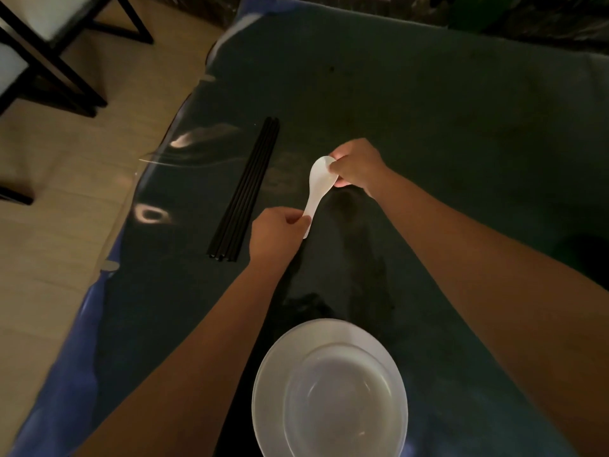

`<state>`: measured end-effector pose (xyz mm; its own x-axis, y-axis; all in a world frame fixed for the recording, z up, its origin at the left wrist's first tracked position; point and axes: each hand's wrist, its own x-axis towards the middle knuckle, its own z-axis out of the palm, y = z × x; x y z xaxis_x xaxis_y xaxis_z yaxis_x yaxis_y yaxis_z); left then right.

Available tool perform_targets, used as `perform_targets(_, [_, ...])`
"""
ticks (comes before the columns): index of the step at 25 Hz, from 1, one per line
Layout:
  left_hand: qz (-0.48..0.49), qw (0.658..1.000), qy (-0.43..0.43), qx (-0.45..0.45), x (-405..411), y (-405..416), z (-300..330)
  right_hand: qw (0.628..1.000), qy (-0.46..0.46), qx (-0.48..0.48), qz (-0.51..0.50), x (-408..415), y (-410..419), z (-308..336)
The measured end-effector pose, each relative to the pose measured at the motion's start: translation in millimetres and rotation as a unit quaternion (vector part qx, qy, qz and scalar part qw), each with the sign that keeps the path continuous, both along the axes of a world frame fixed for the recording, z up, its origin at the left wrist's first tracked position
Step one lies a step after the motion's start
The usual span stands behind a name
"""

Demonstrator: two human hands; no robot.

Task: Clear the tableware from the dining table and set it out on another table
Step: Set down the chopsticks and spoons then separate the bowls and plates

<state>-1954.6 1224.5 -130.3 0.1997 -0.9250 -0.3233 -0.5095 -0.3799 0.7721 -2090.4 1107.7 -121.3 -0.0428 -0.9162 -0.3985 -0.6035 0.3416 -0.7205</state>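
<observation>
A white ceramic spoon [315, 189] is held just above the dark green table [445, 133] by both hands. My left hand [276, 235] pinches the end of its handle. My right hand [357, 166] grips the rim of its bowl end. To the left of the spoon, a bundle of black chopsticks [245, 189] lies flat on the glass top, pointing away from me. Close to me a white plate [270, 374] carries a white bowl [342, 400], both upright.
The table's glass cover ends at the left edge [145, 166], with beige floor beyond. Dark-framed chairs [49, 61] stand at the far left. A dark wall or ledge [494, 14] runs along the table's far side.
</observation>
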Motion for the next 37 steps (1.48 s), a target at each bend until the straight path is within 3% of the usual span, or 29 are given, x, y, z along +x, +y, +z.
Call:
perform_targets(8, [-0.012, 0.998, -0.045, -0.037, -1.9, 5.6, 0.0, 0.999, 0.025, -0.018, 0.037, -4.6, 9.3, 3.1])
perform_targets(12, [-0.035, 0.997, -0.033, -0.058, 9.8, 32.6, 27.2, 0.998, 0.017, -0.064, 0.008, -24.2, 51.9, 30.5])
perform_targets(16, [-0.167, 0.978, 0.018, -0.127, 34.5, 118.1, 54.5, 0.99, -0.012, -0.137, 0.044, -56.9, 171.9, 50.1])
perform_targets(21, [-0.345, 0.927, -0.099, -0.113, 46.0, 208.8, 53.0, 0.983, 0.045, -0.1, 0.147, -67.2, 308.3, 52.1])
perform_targets(23, [-0.378, 0.905, -0.136, -0.138, 43.5, 223.2, 45.0, 0.987, 0.01, -0.07, 0.143, -65.8, 331.5, 48.6])
perform_targets(28, [-0.343, 0.911, -0.13, -0.188, 37.7, 232.7, 26.2, 0.992, -0.091, -0.05, 0.077, -57.2, 342.1, 40.8])
perform_targets(33, [-0.294, 0.927, -0.112, -0.205, 23.5, 230.2, 27.4, 0.992, -0.073, -0.103, 0.01, -57.4, 336.1, 44.9])
perform_targets(37, [-0.307, 0.91, -0.126, -0.247, 6.5, 191.8, 35.1, 0.989, -0.057, -0.14, -0.003, -74.2, 305.9, 56.1])
